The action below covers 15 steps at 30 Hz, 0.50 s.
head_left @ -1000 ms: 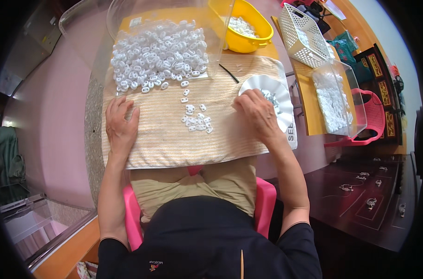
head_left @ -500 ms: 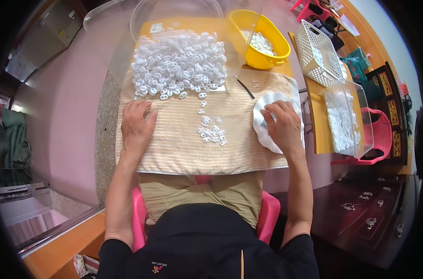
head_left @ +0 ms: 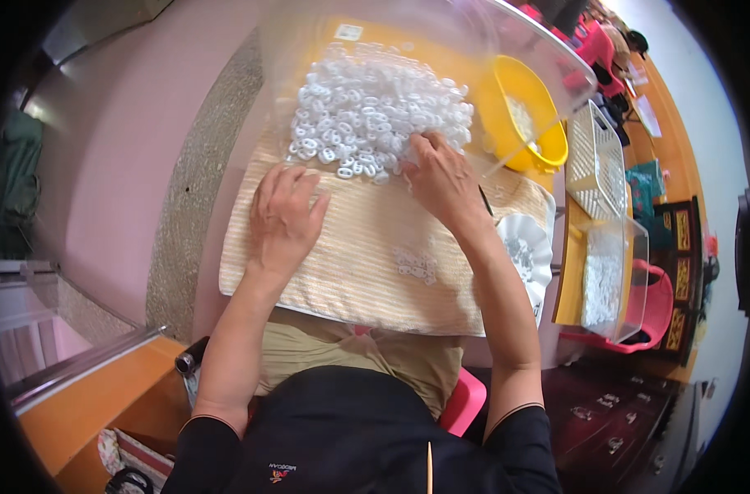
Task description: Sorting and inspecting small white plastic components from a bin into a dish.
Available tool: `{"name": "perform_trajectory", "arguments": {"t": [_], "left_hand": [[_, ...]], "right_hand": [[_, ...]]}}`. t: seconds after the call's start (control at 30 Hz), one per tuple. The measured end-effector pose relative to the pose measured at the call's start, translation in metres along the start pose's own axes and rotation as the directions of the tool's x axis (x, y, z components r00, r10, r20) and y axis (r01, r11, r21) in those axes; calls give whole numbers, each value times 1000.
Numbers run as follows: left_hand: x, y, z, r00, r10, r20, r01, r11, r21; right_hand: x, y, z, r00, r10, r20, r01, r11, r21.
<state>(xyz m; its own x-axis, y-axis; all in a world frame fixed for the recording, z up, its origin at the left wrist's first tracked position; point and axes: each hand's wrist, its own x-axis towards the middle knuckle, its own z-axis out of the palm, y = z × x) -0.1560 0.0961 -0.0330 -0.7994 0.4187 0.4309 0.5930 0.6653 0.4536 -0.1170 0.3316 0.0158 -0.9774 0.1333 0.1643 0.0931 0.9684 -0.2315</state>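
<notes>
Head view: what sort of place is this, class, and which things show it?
Probably a small workroom, perhaps in a home, used for handling small parts: a heap of white pieces, a striped towel spread as a work surface, and a yellow tub.

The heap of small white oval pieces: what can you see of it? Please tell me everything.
The heap of small glossy white oval pieces looks like hard plastic; many show two holes. They lie loose and overlapping at mixed angles in a broad mound. Its far part looks hazy, apparently seen through a clear plastic container; its near edge borders a cream striped cloth towel. The person's bare right hand is at its near right edge, fingertips seemingly touching pieces.
</notes>
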Motion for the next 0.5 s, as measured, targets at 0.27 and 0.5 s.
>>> {"name": "perform_trajectory", "arguments": {"t": [0.27, 0.5], "left_hand": [[-3, -3, -11, 999, -13, 39, 14, 1000, -27], [-1, -9, -13, 998, 9, 56, -8, 1000, -20]], "right_hand": [[28, -1, 13, 994, -105, 38, 106, 994, -29], [38, 2, 11, 992, -124, 3, 124, 992, 33]]}}
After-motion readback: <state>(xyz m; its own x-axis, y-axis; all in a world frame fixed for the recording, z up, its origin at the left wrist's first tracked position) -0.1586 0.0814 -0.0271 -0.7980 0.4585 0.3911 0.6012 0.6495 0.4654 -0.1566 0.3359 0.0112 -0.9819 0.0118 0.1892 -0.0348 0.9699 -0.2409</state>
